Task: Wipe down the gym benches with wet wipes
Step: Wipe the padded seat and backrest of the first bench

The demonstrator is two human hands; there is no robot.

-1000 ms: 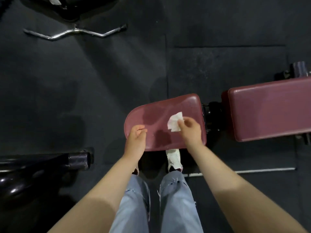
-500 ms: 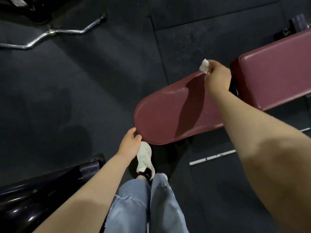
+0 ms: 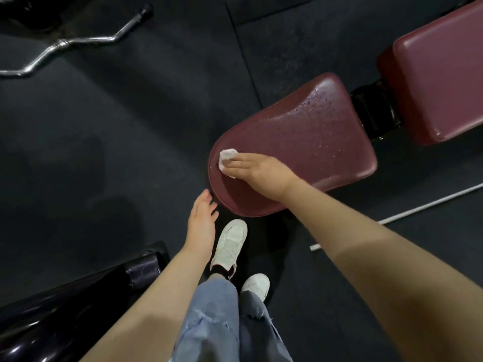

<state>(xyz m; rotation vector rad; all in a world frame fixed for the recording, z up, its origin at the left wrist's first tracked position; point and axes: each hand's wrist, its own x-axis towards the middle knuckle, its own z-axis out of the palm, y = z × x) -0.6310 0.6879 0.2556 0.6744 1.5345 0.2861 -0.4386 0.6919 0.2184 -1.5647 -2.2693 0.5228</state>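
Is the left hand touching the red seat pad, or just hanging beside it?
Cannot tell. In the head view the left hand hangs open with its fingertips right at the rounded edge of the seat pad; no clear gap or contact shows there.

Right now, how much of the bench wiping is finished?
The seat pad shines with wet droplets at its far end, so that looks done. The right hand presses the wet wipe near its rounded end. The back pad shows no droplets, probably left.
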